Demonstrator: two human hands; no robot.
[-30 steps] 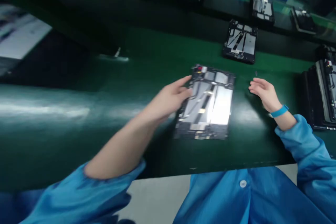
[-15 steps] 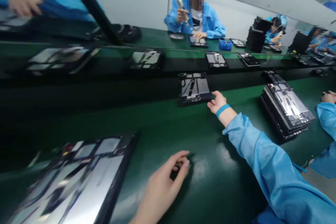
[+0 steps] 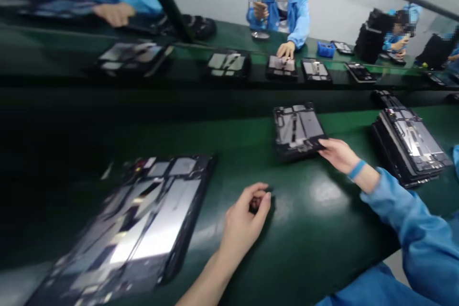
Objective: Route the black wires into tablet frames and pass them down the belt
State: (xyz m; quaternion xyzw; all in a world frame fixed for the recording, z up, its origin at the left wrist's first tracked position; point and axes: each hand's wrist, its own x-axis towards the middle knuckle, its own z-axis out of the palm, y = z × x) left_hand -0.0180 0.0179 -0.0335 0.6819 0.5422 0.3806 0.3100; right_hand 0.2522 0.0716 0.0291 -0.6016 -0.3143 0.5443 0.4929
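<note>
My right hand (image 3: 339,155), in a blue sleeve and blue wristband, grips the near right corner of an opened tablet (image 3: 299,129). The thumb lies on top and the other fingers are mostly hidden below. That tablet shows grey battery panels and dark ribbon strips, and it is near the back of the green table (image 3: 297,239). Nearer me, my left hand (image 3: 247,217) rests on the table with loosely curled fingers. A small gap shows between thumb and fingers, with nothing visible in it. Left of it lies a larger-looking opened tablet (image 3: 143,220), face up and slanted.
To the right stands a stack of opened tablets (image 3: 414,143). Several more, including one tablet (image 3: 229,63), lie along a raised strip behind the table. A co-worker across (image 3: 297,14) has one hand on a tablet (image 3: 281,66) there. Beyond are a blue bin (image 3: 325,49) and dark stacks (image 3: 375,36).
My right hand has drawn its tablet a little nearer me. The co-worker opposite has moved a tablet forward onto the raised strip. My view has shifted; my left hand keeps its curled pose.
</note>
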